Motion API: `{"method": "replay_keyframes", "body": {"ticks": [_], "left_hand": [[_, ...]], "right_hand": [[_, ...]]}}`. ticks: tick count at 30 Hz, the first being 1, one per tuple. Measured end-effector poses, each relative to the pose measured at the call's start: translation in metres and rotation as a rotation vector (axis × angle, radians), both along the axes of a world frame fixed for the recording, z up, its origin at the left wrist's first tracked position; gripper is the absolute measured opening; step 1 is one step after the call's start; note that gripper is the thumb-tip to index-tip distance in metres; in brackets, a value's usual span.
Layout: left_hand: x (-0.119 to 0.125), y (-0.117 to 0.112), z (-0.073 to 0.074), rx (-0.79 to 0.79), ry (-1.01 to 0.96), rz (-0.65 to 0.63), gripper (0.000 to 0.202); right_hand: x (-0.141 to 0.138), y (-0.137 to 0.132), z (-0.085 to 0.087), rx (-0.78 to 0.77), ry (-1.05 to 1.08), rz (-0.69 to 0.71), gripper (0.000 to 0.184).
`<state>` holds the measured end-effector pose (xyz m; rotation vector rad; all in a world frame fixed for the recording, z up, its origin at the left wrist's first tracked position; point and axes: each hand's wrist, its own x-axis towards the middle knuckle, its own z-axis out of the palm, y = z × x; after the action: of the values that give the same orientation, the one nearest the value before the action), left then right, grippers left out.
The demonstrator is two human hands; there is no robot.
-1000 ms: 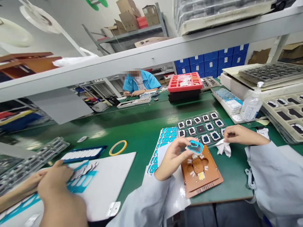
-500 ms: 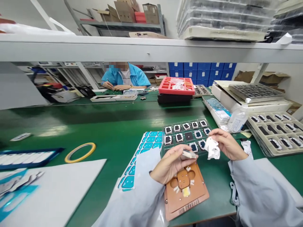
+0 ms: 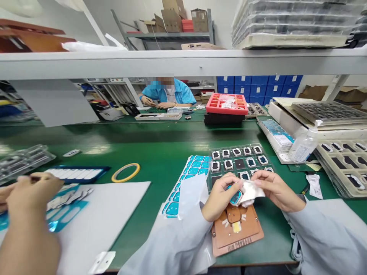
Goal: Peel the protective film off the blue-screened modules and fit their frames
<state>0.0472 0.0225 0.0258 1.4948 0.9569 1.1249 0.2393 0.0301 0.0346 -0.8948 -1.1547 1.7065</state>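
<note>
My left hand (image 3: 219,196) is closed around a small rounded-square frame with a blue face (image 3: 235,196), which looks like a watch part. In my right hand (image 3: 279,190) a crumpled white wipe (image 3: 251,191) is pinched, and it touches the part's edge. Below both hands lies a brown fixture plate (image 3: 239,240) with a shaped recess, partly hidden by the left hand. Just beyond them is a clear tray (image 3: 239,164) of similar parts. A sheet of blue adhesive pieces (image 3: 187,170) lies left of the tray, partly covered by white backing paper (image 3: 192,194).
At the left, another person's hands (image 3: 31,193) are over blue film pieces (image 3: 73,214) on a white sheet (image 3: 123,206). A yellow tape roll (image 3: 126,172) lies mid-table. To the right stand a pump bottle (image 3: 305,143) and a beige tray (image 3: 344,164). A shelf beam (image 3: 183,65) crosses overhead.
The view has swung left, bringing another person's hands into sight. My hands have come together; the wipe now meets the part, whose blue face is turned into view.
</note>
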Motion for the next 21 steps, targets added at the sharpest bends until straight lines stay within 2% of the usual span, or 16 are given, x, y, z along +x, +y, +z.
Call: {"method": "replay_keyframes", "body": {"ticks": [4, 6, 7, 11, 16, 21], "left_hand": [[0.001, 0.001, -0.001, 0.017, 0.059, -0.025, 0.047], [0.001, 0.001, -0.001, 0.059, 0.113, -0.065, 0.047], [0.002, 0.001, -0.001, 0.073, 0.129, -0.084, 0.046], [0.001, 0.001, 0.001, 0.045, 0.069, -0.114, 0.044], [0.002, 0.001, 0.003, -0.078, -0.086, -0.111, 0.046], [0.001, 0.002, -0.001, -0.236, -0.19, -0.096, 0.037]], "right_hand": [[0.001, 0.002, -0.003, 0.083, -0.086, 0.064, 0.04], [-0.001, 0.002, -0.006, 0.161, -0.118, 0.094, 0.051], [-0.002, 0.002, -0.008, 0.206, -0.149, 0.098, 0.051], [-0.004, 0.002, -0.012, 0.329, -0.279, 0.08, 0.026], [-0.001, 0.006, -0.009, 0.203, -0.194, 0.055, 0.033], [0.001, 0.009, -0.011, 0.109, -0.125, -0.011, 0.04]]}}
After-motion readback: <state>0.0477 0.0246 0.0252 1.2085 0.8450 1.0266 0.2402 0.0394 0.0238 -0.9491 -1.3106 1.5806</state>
